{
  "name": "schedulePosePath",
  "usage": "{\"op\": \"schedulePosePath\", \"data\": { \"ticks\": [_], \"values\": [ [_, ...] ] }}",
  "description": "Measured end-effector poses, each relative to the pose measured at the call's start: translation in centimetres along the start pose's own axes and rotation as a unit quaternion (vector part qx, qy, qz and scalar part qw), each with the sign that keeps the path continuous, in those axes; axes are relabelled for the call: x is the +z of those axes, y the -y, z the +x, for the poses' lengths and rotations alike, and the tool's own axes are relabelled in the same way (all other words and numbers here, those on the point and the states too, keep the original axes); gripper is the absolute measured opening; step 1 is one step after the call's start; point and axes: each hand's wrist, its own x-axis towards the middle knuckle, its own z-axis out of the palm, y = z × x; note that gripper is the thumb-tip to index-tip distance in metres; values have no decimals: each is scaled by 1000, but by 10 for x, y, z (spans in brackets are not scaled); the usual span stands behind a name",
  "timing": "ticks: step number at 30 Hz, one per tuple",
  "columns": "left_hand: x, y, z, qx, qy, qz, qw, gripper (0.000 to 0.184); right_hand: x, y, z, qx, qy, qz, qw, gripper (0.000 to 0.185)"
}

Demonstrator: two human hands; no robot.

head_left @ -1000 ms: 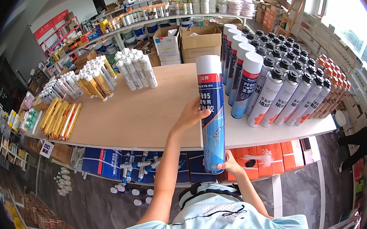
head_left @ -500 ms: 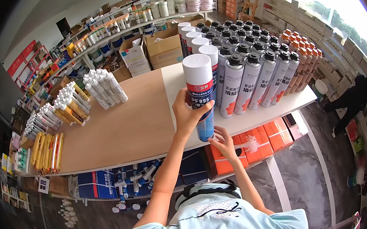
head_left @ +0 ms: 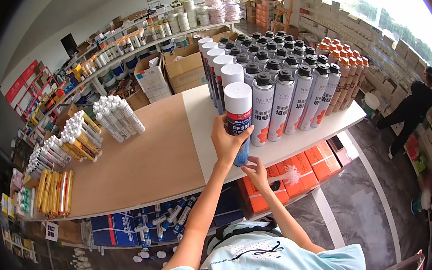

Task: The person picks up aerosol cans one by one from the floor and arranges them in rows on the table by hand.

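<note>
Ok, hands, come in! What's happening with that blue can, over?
Left hand around blue can. Right hand at its base. Tight spot: silver cans close on its right, more white-capped cans behind.

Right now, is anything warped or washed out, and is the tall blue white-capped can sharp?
Head view: the front edge of the long brown-and-white table bows, and black rounds off the corners. Head view: glare turns much of the wide glass window white. Head view: the tall blue white-capped can looks sharp enough to read PF995, though the left hand covers part of it.
</note>
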Motion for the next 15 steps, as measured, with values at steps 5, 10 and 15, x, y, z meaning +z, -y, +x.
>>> {"op": "schedulePosePath", "data": {
  "ticks": [5,10,15],
  "values": [
    [3,7,-3,-12,-5,15,1000,59,3,-9,5,-1,-11,-1,1000,51],
    [3,12,-5,-12,-18,15,1000,62,8,-7,6,6,-45,-3,999,48],
    [-4,7,-4,-35,26,73,996,71,12,-1,9,-41,-45,-113,992,49]
  ]
}}
